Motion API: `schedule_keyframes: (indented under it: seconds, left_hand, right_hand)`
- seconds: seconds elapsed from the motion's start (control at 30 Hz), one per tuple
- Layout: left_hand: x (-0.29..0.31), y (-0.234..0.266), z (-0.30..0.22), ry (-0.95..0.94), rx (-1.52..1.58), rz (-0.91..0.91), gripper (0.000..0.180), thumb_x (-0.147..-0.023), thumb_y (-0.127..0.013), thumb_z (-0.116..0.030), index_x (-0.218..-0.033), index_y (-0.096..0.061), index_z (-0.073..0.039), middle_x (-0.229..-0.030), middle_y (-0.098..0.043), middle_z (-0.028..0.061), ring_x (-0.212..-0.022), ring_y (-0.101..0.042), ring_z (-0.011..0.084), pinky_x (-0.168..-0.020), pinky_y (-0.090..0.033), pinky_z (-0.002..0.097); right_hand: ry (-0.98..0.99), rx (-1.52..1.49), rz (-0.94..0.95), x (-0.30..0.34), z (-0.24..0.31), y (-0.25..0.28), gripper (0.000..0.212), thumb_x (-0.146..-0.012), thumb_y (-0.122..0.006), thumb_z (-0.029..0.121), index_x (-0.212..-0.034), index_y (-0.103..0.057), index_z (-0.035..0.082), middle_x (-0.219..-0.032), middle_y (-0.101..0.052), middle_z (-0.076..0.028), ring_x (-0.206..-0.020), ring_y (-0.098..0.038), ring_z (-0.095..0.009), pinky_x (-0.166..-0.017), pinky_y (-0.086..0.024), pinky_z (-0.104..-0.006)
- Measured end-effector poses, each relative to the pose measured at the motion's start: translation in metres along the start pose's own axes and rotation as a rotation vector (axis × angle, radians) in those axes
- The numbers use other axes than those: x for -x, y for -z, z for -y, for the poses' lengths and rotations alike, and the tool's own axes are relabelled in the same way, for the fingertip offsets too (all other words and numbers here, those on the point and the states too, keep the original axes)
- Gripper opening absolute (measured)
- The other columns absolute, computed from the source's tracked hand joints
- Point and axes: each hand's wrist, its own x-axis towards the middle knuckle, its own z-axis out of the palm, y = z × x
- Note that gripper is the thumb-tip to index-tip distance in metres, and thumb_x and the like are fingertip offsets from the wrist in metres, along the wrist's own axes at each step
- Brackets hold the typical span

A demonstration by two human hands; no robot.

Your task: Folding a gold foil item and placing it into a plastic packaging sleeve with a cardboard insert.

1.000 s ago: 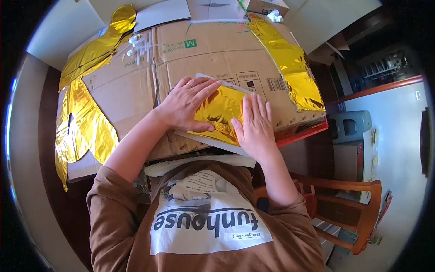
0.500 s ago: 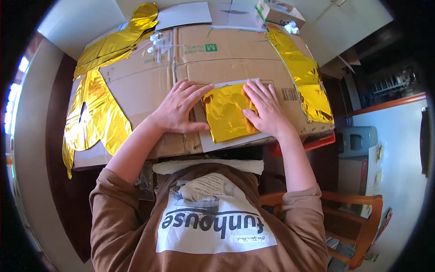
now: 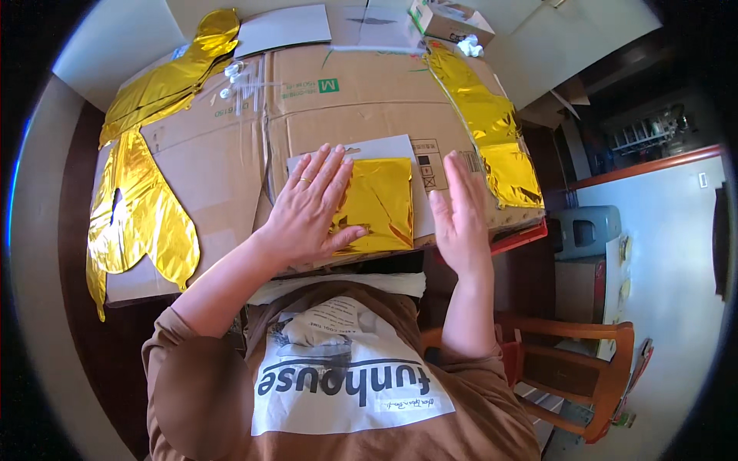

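Note:
A folded square of shiny gold foil (image 3: 382,201) lies on a white card (image 3: 407,147) near the front edge of the cardboard. My left hand (image 3: 314,198) rests flat over the foil's left part, its fingers extended and the thumb spread toward the middle. To the right of the foil, my right hand (image 3: 463,215) is raised with the palm turned inward and the fingers straight. It holds nothing and stands apart from the foil.
Flattened cardboard (image 3: 207,146) covers the table. Unfolded gold foil balloons lie at the left (image 3: 157,203) and right (image 3: 500,146). At the back are white sheets (image 3: 283,29) and a small open box (image 3: 450,21). A wooden chair (image 3: 573,330) stands at the right.
My left hand has moved onto the foil's left part. My right hand has lifted off the foil and turned on edge beside it. The view has shifted slightly.

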Motion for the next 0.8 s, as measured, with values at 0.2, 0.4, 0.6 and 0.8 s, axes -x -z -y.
schedule_keyframes:
  seconds: [0.2, 0.4, 0.6, 0.8]
  left_hand:
    - [-0.001, -0.012, -0.005, 0.111, -0.023, 0.057, 0.099, -0.094, -0.049, -0.069, -0.154, -0.029, 0.007, -0.16, -0.03, 0.0288, -0.152, -0.023, 0.0417, -0.124, -0.015, 0.053]
    - [0.0, -0.014, -0.002, 0.15, -0.063, 0.046, 0.101, -0.092, -0.05, -0.071, -0.152, -0.033, 0.009, -0.158, -0.033, 0.0294, -0.15, -0.027, 0.0426, -0.124, -0.015, 0.0543]
    - [-0.001, -0.014, -0.007, 0.196, -0.082, 0.092, 0.101, -0.094, -0.047, -0.073, -0.155, -0.029, 0.006, -0.161, -0.029, 0.0268, -0.154, -0.021, 0.0397, -0.125, -0.01, 0.0535]
    - [0.001, -0.022, -0.008, 0.21, -0.099, 0.08, 0.1, -0.094, -0.047, -0.072, -0.155, -0.029, 0.005, -0.163, -0.028, 0.0256, -0.155, -0.018, 0.0382, -0.125, -0.008, 0.055]
  right_hand:
    - [0.15, 0.155, 0.211, -0.018, 0.007, -0.054, 0.061, -0.104, -0.051, 0.034, -0.151, -0.037, -0.003, -0.158, -0.036, -0.026, -0.148, -0.035, -0.039, -0.122, -0.017, -0.0593]
    - [0.095, -0.335, 0.188, -0.05, -0.025, -0.052, 0.05, -0.102, -0.056, 0.02, -0.145, -0.047, -0.002, -0.15, -0.048, -0.024, -0.14, -0.046, -0.036, -0.117, -0.036, -0.0488]
    - [-0.127, -0.461, 0.359, -0.098, -0.06, -0.027, 0.026, -0.097, -0.063, 0.005, -0.122, -0.069, 0.0, -0.102, -0.07, -0.003, -0.09, -0.064, -0.011, -0.085, -0.052, -0.0263]
    - [-0.389, -0.548, 0.787, -0.139, -0.063, -0.023, 0.018, -0.099, -0.065, 0.016, -0.11, -0.071, 0.003, -0.094, -0.067, 0.0, -0.069, -0.054, -0.006, -0.058, -0.046, -0.0227]
